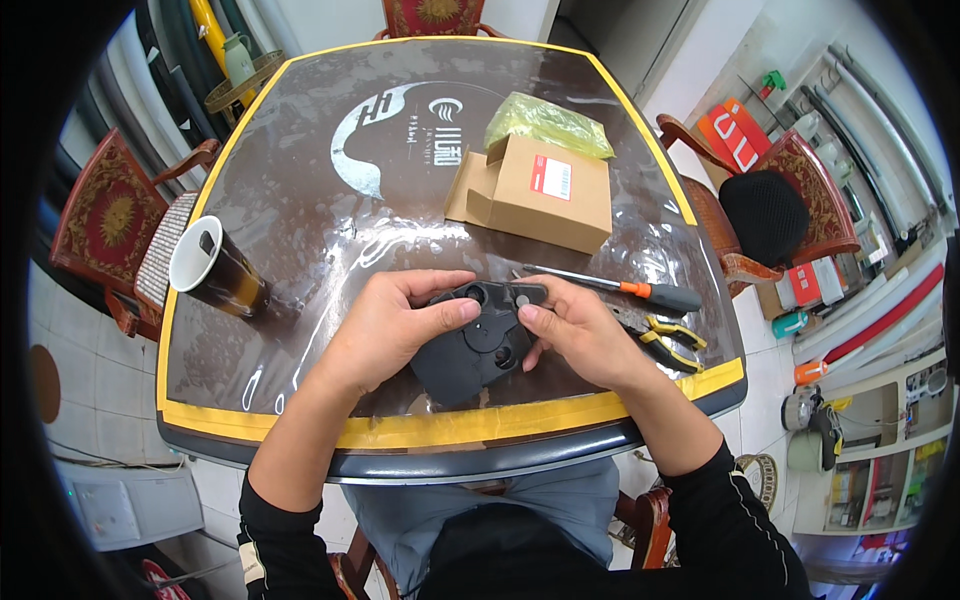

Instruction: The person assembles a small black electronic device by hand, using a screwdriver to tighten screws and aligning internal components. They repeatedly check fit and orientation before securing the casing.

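Note:
Between my hands, over the near part of the table, is a black moulded plastic housing (462, 362) with round recesses and a circular outline on its face. My left hand (415, 315) grips its upper left side, the thumb lying on the face by a round recess. My right hand (570, 325) holds its upper right corner, thumb tip beside a small round grey spot. The fingers behind the part are mostly hidden. Just past my right hand lie a screwdriver (655, 293) with a black and orange handle and pliers (672, 345) with yellow and black grips.
An open cardboard box (520, 205) sits toward the table's far right, with a yellowish-green plastic bag (550, 122) behind it. At the left stands a tall paper cup (225, 275). Yellow tape (370, 432) lines the table edges. Chairs (120, 215) stand around it.

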Tool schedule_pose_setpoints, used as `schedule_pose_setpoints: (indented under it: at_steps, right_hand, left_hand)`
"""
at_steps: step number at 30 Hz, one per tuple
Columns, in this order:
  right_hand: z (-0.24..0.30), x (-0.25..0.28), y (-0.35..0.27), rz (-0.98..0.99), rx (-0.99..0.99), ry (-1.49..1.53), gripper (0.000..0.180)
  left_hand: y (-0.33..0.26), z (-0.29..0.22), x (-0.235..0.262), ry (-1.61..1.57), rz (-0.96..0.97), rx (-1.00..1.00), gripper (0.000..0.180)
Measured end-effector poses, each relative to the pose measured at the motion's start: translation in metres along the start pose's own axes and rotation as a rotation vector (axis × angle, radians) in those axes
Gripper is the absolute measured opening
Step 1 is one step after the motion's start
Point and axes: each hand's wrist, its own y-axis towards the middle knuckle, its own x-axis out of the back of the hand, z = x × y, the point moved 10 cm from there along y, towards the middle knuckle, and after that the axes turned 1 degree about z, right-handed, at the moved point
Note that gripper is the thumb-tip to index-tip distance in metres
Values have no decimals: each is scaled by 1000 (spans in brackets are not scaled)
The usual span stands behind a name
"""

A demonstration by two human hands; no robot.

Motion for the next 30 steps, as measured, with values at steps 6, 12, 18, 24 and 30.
schedule_pose_setpoints:
  at_steps: [6,12,18,24,30]
  right_hand:
    - [2,-4,-1,58,-60,194,33]
    - [1,0,-1,12,-40,16,30]
    - [-1,-1,-1,54,-47,-19,35]
    - [1,0,1,-8,-57,14,28]
    - [-4,-4,-3,12,-149,227,35]
  left_hand:
    - [1,4,0,-89,5,39,49]
    - [2,6,-2,-111,11,46,48]
    - [3,9,-1,-81,22,62,47]
    - [3,10,-1,-98,19,62,45]
    - [7,22,-1,-239,-20,132,44]
